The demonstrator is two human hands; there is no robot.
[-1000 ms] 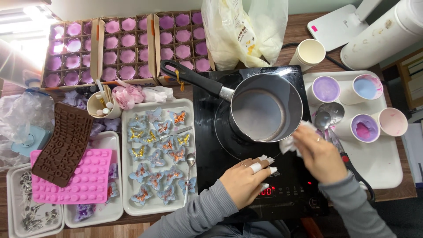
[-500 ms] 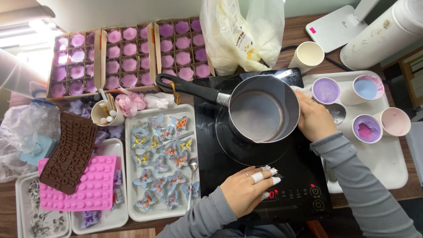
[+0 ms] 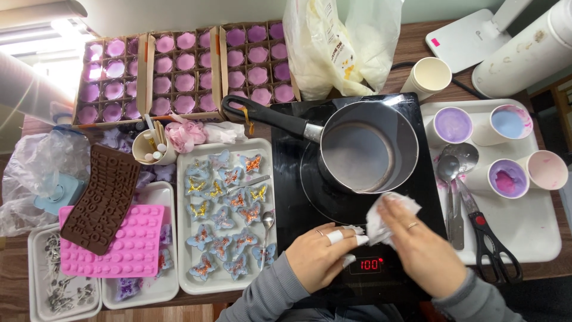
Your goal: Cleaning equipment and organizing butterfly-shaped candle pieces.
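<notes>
Right hand (image 3: pixel 420 250) pressing a crumpled white tissue (image 3: pixel 386 219) flat onto the black cooktop (image 3: pixel 310 197), fingers closed over it. Left hand (image 3: pixel 319 256) just beside at 9 o'clock, loosely curled, taped fingertips touching the tissue. At 12 o'clock, a dark pot (image 3: pixel 363 152). At 9 o'clock, a white tray (image 3: pixel 185 280) of butterfly shapes (image 3: pixel 225 209). At 3 o'clock, scissors (image 3: pixel 491 244).

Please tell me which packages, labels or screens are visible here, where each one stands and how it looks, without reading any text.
Display: small red lit digits on the black induction cooktop, front edge, between the left hand and the right hand holding a white tissue.
Plastic bag: back centre, clear, pale yellow contents, printed patch.
Pink tag: small, on white device, back right.
</notes>
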